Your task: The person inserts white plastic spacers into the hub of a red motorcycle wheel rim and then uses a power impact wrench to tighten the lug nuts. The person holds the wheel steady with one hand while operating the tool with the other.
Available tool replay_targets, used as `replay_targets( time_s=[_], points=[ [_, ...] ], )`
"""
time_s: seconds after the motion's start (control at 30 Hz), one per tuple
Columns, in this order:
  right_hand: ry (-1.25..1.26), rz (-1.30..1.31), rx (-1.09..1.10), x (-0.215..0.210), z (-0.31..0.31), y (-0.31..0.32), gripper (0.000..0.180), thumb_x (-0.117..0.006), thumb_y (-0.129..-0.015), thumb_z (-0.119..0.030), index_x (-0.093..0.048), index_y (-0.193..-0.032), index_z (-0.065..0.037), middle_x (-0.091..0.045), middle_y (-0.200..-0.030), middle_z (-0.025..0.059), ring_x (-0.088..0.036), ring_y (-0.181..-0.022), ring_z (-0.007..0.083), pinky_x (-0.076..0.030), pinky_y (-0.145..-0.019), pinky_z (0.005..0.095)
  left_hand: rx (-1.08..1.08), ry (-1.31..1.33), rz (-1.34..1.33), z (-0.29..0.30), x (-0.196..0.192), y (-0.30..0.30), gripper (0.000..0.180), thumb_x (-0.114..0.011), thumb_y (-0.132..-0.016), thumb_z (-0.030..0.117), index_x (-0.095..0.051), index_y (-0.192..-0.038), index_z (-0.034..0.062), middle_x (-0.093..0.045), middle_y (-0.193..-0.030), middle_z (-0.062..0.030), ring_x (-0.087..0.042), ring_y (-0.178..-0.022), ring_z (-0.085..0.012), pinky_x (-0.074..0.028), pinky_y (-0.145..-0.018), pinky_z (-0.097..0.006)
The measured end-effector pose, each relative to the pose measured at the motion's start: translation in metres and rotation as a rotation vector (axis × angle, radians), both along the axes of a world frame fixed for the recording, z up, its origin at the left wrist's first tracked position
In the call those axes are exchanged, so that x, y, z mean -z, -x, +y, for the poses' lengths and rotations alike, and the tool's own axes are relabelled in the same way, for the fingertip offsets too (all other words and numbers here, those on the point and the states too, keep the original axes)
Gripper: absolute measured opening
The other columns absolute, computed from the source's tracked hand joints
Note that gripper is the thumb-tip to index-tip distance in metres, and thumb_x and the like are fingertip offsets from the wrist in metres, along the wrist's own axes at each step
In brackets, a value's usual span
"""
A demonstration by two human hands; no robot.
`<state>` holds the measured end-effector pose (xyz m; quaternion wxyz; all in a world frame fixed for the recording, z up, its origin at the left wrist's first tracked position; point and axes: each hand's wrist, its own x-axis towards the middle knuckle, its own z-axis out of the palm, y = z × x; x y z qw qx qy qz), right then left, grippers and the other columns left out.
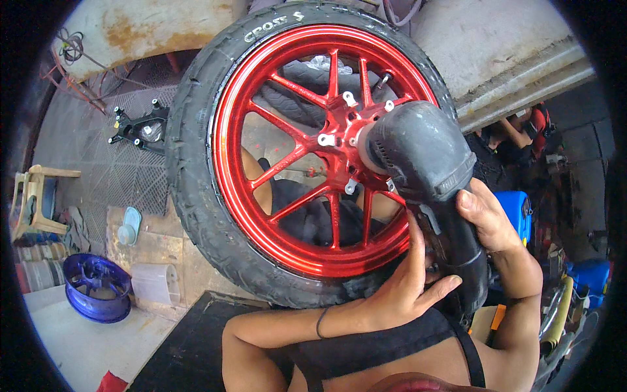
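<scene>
A red spoked wheel rim [315, 273] with a black tyre [189, 130] round it fills the middle. Pale metal tabs ring its hub [336, 134]. The nose of a black power tool [428, 147], shaped like an impact wrench, meets or covers the hub's right side; the exact contact is hidden. My right hand [488, 215] is closed round the tool's body from the right, thumb on top. At the left of its handle, my left hand [415, 277] holds it, with the index finger stretched along the tool and the thumb across; the remaining fingers are mostly hidden.
A blue rim [96, 287] and a clear plastic container [155, 283] lie at lower left, near a wooden chair [42, 196]. A black metal bracket [138, 127] rests on the floor mat. Far right, another person [522, 130] crouches beyond a blue case [516, 212].
</scene>
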<state>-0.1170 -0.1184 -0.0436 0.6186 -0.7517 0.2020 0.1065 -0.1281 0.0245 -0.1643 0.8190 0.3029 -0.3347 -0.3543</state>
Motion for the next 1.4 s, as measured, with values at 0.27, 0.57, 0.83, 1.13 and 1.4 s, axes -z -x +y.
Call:
replay_targets(
  time_s=[0.27,0.57,0.83,1.13,1.4],
  points=[
    [-0.041,0.005,0.093,0.001,0.000,-0.004,0.074,-0.062,-0.087,-0.058,-0.056,-0.124,0.006,-0.066,-0.108,0.0153,-0.065,-0.096,0.0214,-0.052,-0.086,0.0343,-0.011,-0.034,-0.032,-0.001,-0.005,-0.011,0.108,-0.055,-0.094,-0.002,0.039,-0.143,0.0161,-0.008,-0.155,-0.0233,-0.032,-0.139,-0.0341,-0.039,-0.106,-0.042],
    [-0.065,0.013,0.108,-0.006,-0.006,0.004,0.070,-0.060,-0.089,-0.055,-0.056,-0.124,0.006,-0.067,-0.108,0.0154,-0.066,-0.094,0.0215,-0.053,-0.084,0.0337,0.015,-0.027,-0.023,-0.003,-0.014,-0.009,0.110,-0.058,-0.093,-0.001,0.038,-0.144,0.0163,-0.011,-0.154,-0.0225,-0.036,-0.137,-0.0320,-0.043,-0.104,-0.040],
    [-0.101,0.004,0.136,-0.004,-0.003,0.002,0.069,-0.057,-0.091,-0.056,-0.057,-0.122,0.006,-0.068,-0.104,0.0159,-0.068,-0.089,0.0221,-0.056,-0.081,0.0334,0.013,-0.065,-0.022,-0.002,-0.016,-0.012,0.110,-0.059,-0.093,-0.001,0.037,-0.145,0.0160,-0.015,-0.153,-0.0228,-0.038,-0.136,-0.0319,-0.042,-0.104,-0.041],
    [-0.112,-0.025,0.161,0.002,-0.008,0.003,0.066,-0.053,-0.094,-0.056,-0.061,-0.116,0.006,-0.070,-0.097,0.0154,-0.070,-0.081,0.0206,-0.058,-0.072,0.0317,-0.035,-0.089,-0.088,-0.003,-0.016,-0.012,0.111,-0.060,-0.093,-0.001,0.037,-0.145,0.0151,-0.017,-0.153,-0.0238,-0.044,-0.132,-0.0306,-0.043,-0.103,-0.040],
    [-0.133,-0.015,0.184,0.003,-0.006,0.005,0.065,-0.053,-0.094,-0.055,-0.061,-0.116,0.006,-0.070,-0.095,0.0151,-0.070,-0.079,0.0206,-0.058,-0.073,0.0319,0.018,-0.116,-0.031,-0.001,-0.013,-0.009,0.111,-0.060,-0.093,0.000,0.037,-0.145,0.0147,-0.017,-0.153,-0.0228,-0.044,-0.132,-0.0297,-0.048,-0.097,-0.037]
  ],
)
